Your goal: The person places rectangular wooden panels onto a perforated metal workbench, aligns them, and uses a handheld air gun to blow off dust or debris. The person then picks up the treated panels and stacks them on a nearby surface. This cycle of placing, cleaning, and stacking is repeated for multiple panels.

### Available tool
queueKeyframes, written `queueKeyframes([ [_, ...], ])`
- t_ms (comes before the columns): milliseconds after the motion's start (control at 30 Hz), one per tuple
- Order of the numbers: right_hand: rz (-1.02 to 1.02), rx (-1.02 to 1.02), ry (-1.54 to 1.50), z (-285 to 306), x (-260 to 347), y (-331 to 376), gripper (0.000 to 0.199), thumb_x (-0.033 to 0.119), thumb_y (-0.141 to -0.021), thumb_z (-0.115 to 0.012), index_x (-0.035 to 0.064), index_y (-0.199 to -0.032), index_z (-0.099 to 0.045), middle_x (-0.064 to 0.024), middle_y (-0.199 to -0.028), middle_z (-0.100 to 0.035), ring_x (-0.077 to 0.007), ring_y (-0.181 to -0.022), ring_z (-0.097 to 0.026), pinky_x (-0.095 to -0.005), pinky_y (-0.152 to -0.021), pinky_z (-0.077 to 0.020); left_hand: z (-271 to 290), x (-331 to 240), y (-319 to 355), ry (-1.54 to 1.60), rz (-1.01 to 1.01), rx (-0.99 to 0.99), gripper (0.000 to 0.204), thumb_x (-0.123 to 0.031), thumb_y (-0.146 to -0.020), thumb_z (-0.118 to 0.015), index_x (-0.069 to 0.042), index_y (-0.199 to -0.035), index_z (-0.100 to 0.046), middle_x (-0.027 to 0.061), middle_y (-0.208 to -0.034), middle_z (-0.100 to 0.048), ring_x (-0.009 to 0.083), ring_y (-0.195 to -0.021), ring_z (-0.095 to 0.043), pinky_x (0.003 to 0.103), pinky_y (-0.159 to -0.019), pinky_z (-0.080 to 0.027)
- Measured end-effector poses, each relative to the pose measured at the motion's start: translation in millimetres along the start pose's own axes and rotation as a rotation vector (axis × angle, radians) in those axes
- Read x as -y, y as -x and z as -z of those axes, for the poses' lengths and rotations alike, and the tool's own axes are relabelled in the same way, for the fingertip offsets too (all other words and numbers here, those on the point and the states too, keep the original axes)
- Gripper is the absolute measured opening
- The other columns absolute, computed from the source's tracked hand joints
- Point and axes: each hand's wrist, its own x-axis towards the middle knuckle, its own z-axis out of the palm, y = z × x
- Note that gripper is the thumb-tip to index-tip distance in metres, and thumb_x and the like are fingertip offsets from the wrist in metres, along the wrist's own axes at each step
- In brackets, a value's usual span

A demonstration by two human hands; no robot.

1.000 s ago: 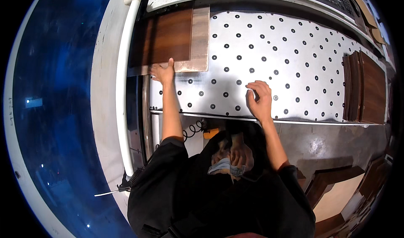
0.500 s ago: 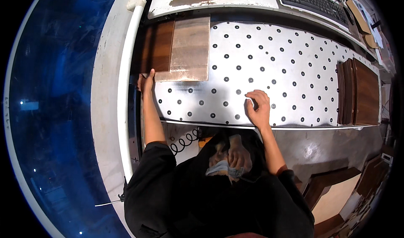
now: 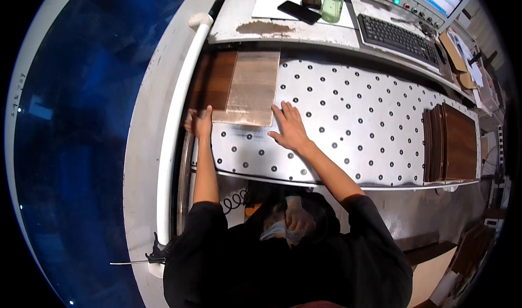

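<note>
My left hand [image 3: 200, 124] is at the near edge of a dark brown wood-grain panel [image 3: 215, 85], its thumb on the edge and its fingers curled toward the rail, partly hidden. The dark panel lies on a paler, worn brown board [image 3: 254, 87], which sticks out on its right and near sides. My right hand [image 3: 291, 125] has its fingers spread, with the fingertips beside the pale board's near right corner. Nothing shows in that hand. Both boards rest on the white table [image 3: 375, 128] dotted with black round fittings.
Dark brown panels [image 3: 460, 142] stand stacked at the table's right end. A white rail [image 3: 179, 123] runs along the left, beside a blue surface [image 3: 81, 145]. Beyond the table, a shelf bears a keyboard [image 3: 399, 38], a phone [image 3: 299, 12] and a green bottle [image 3: 333, 3].
My right hand has moved left to the pale board's corner, and its fingers have spread. My left hand stays at the dark panel's near edge. The view has shifted, showing more of the shelf.
</note>
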Motion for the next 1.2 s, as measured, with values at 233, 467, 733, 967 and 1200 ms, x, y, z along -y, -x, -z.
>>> queueKeyframes([
  [233, 0.195, 0.04, 0.124, -4, -14, -19, 0.068, 0.042, -0.092, -0.066, 0.0037, -0.145, -0.045, -0.0334, -0.144, -0.044, -0.0479, -0.136, -0.043, -0.0511, -0.116, -0.0338, -11, 3, 11, -0.033, -0.079, -0.156, 0.112, -0.084, -0.079, -0.054, -0.009, -0.158, -0.027, 0.0462, -0.149, -0.021, 0.0587, -0.142, -0.016, 0.057, -0.12, -0.007],
  [467, 0.138, 0.074, 0.106, -4, -17, -17, 0.064, 0.04, -0.094, -0.061, 0.0024, -0.144, -0.047, -0.0332, -0.151, -0.035, -0.0473, -0.143, -0.032, -0.0525, -0.12, -0.0253, -2, -10, 21, 0.011, -0.061, -0.007, 0.108, -0.081, -0.084, -0.049, -0.01, -0.16, -0.02, 0.0477, -0.153, -0.006, 0.0585, -0.147, -0.001, 0.057, -0.121, -0.001],
  [733, 0.142, 0.061, -0.062, -67, 26, -64, 0.07, 0.03, -0.087, -0.067, -0.0064, -0.142, -0.045, -0.0312, -0.155, -0.029, -0.0451, -0.148, -0.022, -0.0569, -0.122, -0.0142, 6, -3, 16, -0.076, -0.106, -0.095, 0.104, -0.08, -0.085, -0.051, -0.008, -0.157, -0.03, 0.0431, -0.14, -0.033, 0.0538, -0.135, -0.029, 0.054, -0.118, -0.016],
  [967, 0.107, 0.085, -0.101, -105, 78, -121, 0.083, 0.039, -0.087, -0.064, -0.0158, -0.143, -0.037, -0.0332, -0.155, -0.029, -0.0443, -0.149, -0.02, -0.056, -0.122, -0.0107, 10, -3, 19, -0.046, -0.097, -0.119, 0.103, -0.076, -0.085, -0.055, -0.006, -0.157, -0.029, 0.0418, -0.152, -0.023, 0.0542, -0.146, -0.013, 0.054, -0.121, -0.011],
  [1200, 0.122, 0.071, -0.074, -107, 73, -122, 0.086, 0.041, -0.088, -0.061, -0.0191, -0.143, -0.033, -0.0349, -0.156, -0.027, -0.0434, -0.15, -0.019, -0.0555, -0.123, -0.01, 4, -6, 22, -0.007, -0.085, -0.096, 0.101, -0.075, -0.085, -0.057, -0.009, -0.157, -0.03, 0.0441, -0.151, -0.023, 0.0561, -0.147, -0.009, 0.055, -0.121, -0.01],
])
